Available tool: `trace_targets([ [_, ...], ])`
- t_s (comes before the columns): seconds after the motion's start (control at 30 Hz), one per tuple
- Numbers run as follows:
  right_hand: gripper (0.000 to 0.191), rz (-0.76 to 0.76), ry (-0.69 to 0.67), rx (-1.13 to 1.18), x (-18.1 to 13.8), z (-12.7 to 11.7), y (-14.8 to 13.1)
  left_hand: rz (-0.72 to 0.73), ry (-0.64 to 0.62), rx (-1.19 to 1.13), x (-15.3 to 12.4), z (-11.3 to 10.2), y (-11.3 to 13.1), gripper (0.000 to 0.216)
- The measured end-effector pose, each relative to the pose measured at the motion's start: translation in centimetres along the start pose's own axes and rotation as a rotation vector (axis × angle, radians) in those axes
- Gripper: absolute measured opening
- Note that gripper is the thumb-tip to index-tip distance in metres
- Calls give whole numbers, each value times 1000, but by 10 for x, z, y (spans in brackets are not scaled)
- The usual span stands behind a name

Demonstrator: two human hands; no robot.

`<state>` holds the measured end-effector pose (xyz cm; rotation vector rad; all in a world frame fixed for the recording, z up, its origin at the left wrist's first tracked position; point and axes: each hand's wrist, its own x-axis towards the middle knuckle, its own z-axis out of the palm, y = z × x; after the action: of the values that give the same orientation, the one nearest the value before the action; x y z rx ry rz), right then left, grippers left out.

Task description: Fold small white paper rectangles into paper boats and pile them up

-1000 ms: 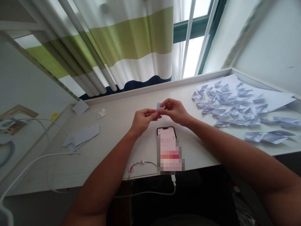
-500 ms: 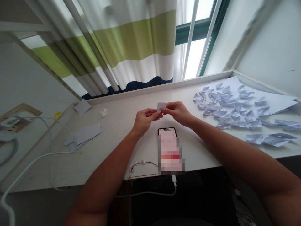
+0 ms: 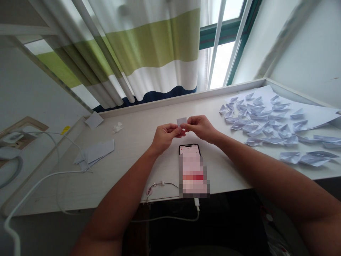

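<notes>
One small white paper (image 3: 181, 121) is pinched by both left grip (image 3: 163, 138) and right grip (image 3: 201, 127), just beyond the phone (image 3: 189, 150); many folded papers (image 3: 284, 131) lie right of the phone on the counter (image 3: 133, 142).

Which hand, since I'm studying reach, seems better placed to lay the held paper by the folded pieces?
Probably the right hand: it pinches the small paper and is nearer the folded pieces.

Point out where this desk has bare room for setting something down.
Bare desk lies between the crumpled scrap and left hand, and between the phone and right forearm. Folded papers crowd the right side; flat sheets and cables occupy the far left.
</notes>
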<state>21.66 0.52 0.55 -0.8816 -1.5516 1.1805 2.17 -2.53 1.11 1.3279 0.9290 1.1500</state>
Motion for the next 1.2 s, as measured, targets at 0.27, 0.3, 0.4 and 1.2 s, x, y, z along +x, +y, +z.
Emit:
trace_targets([
  [0.27, 49, -9, -55, 53, -2, 0, -5, 25, -15, 29, -1, 0, 2, 48],
  [0.3, 49, -12, -77, 67, -3, 0, -6, 28, -7, 33, -1, 0, 3, 47],
  [0.4, 47, -29, -118, 99, -4, 2, -7, 25, 1, 33, -1, -2, 4, 47],
  [1.2, 52, -66, -81, 31, -2, 2, 1, 123, 74, 240, -2, -2, 1, 44],
])
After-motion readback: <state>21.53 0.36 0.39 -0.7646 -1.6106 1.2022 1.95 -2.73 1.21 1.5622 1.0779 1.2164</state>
